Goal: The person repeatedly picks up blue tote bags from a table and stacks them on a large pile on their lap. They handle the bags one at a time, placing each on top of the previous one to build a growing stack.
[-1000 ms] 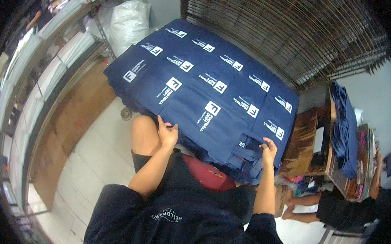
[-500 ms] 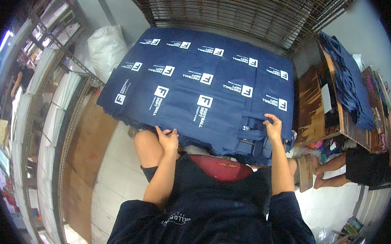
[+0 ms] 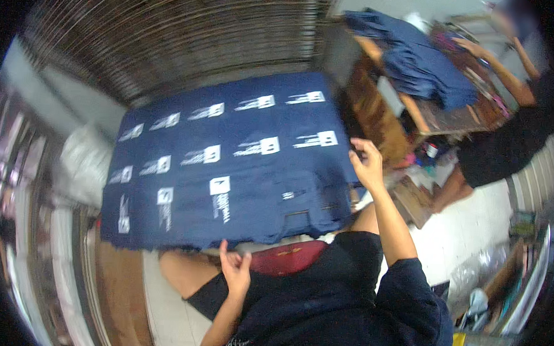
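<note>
A broad stack of navy-blue cloth pieces (image 3: pixel 252 172) with repeated white prints lies in front of me. My left hand (image 3: pixel 235 271) is at its near edge, open, with the index finger stretched toward the cloth; whether the fingertip touches is unclear. At the stack's right edge, my right hand (image 3: pixel 367 164) is raised with thumb and fingers apart, holding nothing. Strap-like dark cloth (image 3: pixel 309 220) lies at the near right corner of the stack. Motion blurs the prints and cloth edges.
A metal wire rack (image 3: pixel 190 37) rises behind the stack. To the right, a wooden table (image 3: pixel 420 121) bears rumpled navy cloth (image 3: pixel 414 61), and another person (image 3: pixel 510 144) works beside it. A red seat (image 3: pixel 288 256) lies between my legs. A whitish plastic sack (image 3: pixel 86 163) stands left.
The view has swung right, bringing more of the table and other person into sight. My right hand has left the strap-like cloth. My left hand's fingers have spread.
</note>
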A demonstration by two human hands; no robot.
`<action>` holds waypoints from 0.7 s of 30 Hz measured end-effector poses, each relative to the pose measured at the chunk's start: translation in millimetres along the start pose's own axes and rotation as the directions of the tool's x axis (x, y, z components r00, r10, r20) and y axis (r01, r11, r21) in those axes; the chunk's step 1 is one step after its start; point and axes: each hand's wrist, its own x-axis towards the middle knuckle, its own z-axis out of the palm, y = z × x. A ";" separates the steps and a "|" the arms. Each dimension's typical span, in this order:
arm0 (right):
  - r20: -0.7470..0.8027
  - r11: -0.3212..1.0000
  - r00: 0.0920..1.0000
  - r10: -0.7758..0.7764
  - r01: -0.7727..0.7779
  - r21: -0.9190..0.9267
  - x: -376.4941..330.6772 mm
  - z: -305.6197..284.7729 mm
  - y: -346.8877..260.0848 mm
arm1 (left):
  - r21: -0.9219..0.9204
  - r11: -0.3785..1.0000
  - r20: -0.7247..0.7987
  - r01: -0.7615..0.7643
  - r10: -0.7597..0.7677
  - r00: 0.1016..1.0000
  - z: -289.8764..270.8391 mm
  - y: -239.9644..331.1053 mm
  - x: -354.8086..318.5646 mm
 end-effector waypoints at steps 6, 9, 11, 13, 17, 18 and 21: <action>-0.584 0.964 0.811 -0.036 0.181 0.193 94.7 -130.2 10.1 | 0.177 0.977 0.228 -0.120 0.077 0.970 18.5 -13.1 -0.4; -0.752 0.968 0.644 0.143 0.067 0.242 138.1 -196.6 40.3 | 0.223 0.973 0.241 -0.061 0.005 0.971 22.8 -7.8 5.1; -0.818 0.986 0.554 0.155 -0.143 0.090 162.2 -216.7 68.5 | 0.230 0.972 0.233 -0.038 -0.017 0.972 23.6 -9.0 3.9; -0.741 0.929 0.576 0.344 -0.096 0.356 174.3 -228.1 78.8 | 0.238 0.970 0.235 -0.054 -0.003 0.972 23.9 -15.2 4.6; -0.506 0.482 0.746 0.432 0.283 0.829 156.6 -213.8 64.7 | 0.240 0.968 0.207 -0.069 0.019 0.978 23.4 -18.4 4.4; -0.317 0.186 0.907 0.278 0.273 0.944 148.2 -218.4 73.0 | 0.212 0.974 0.194 -0.076 0.035 0.980 25.3 -19.6 3.4; -0.271 0.229 0.756 0.596 0.163 0.960 131.6 -204.8 57.8 | 0.225 0.972 0.211 -0.060 0.012 0.977 27.2 -6.9 -0.2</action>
